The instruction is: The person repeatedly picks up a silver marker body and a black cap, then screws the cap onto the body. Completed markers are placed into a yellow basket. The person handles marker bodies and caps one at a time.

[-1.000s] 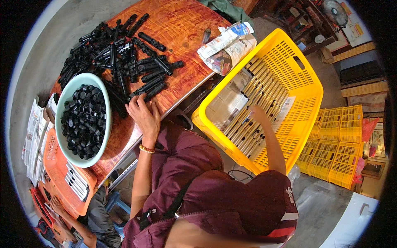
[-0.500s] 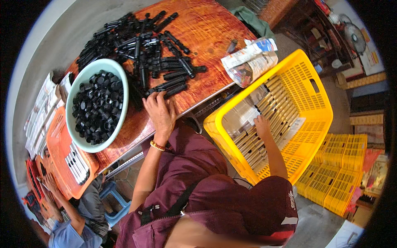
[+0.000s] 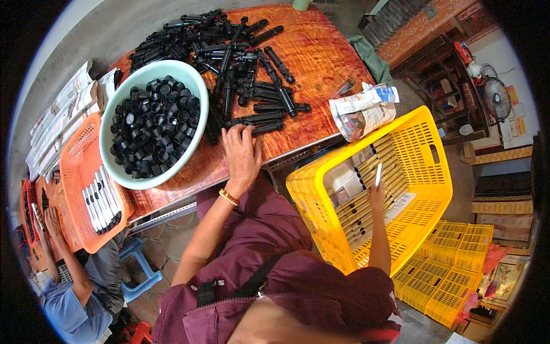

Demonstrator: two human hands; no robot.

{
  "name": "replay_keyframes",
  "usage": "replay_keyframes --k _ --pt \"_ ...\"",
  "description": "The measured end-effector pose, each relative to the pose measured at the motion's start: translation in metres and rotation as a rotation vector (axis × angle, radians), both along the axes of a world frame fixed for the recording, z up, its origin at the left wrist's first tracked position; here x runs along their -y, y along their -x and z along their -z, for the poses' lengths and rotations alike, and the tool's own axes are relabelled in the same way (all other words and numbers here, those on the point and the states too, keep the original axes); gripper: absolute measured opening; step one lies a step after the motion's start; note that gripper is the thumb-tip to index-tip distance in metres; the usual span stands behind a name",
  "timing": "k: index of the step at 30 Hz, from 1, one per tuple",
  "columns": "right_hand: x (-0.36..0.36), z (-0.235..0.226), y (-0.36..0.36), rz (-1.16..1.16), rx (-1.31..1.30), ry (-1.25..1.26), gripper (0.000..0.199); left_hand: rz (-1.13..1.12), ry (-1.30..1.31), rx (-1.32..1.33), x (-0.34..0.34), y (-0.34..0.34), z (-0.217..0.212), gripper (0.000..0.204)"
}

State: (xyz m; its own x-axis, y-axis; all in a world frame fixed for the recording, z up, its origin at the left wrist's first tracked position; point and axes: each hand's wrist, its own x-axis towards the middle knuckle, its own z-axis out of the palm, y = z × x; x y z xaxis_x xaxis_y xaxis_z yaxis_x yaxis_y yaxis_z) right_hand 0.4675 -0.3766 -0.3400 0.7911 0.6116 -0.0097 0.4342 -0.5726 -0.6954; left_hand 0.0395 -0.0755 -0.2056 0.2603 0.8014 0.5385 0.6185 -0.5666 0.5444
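Note:
My right hand [image 3: 376,195] is over the yellow crate [image 3: 312,209], closed on a slim white tube [image 3: 378,174] that points up and away from me. Beneath it, rows of slim pale tubes [image 3: 366,215] with black ends lie in the crate. My left hand [image 3: 242,153] rests at the table's near edge, fingers stretched out and slightly apart. Its fingertips are by the nearest black ribbed tubes [image 3: 260,121]; whether they touch one I cannot tell. Just left of that hand stands a pale green basin [image 3: 201,123] full of small black caps [image 3: 152,129].
A heap of black tubes [image 3: 229,54] spreads over the reddish wooden table [image 3: 312,63]. A newspaper-wrapped packet [image 3: 364,112] sits at its right edge. On the left are an orange basket [image 3: 77,155] with white tubes and a co-worker in blue [image 3: 74,315]. Yellow crates [image 3: 447,258] are stacked at right.
My right hand has come up from the rows in the crate, now with a white tube in it. My left hand stays by the black tubes. The whole view has shifted.

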Motion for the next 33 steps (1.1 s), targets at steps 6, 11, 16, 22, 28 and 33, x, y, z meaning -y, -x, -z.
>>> replay_keyframes --k 6,11,16,22,28,33 --pt "-0.109 -0.216 0.130 -0.055 -0.512 -0.511 0.032 0.023 -0.047 0.079 0.000 0.005 -0.001 0.034" --pt "-0.161 -0.252 0.200 -0.508 -0.803 -0.457 0.048 0.068 -0.002 0.231 0.024 0.017 -0.023 0.034" --pt "-0.192 -0.232 0.259 -0.705 -1.089 -0.281 0.048 0.522 0.608 0.609 0.047 0.018 -0.038 0.049" --pt "-0.204 -0.231 0.302 -1.089 -1.075 0.178 0.044 0.675 1.162 1.372 0.053 0.049 -0.040 0.072" --pt "-0.213 -0.250 0.278 -1.640 -0.206 0.071 0.046 0.865 1.049 0.801 0.047 0.107 -0.041 0.059" --pt "-0.224 -0.263 0.298 -1.783 0.004 0.334 0.037 0.931 0.864 0.047 0.056 0.080 -0.050 0.048"
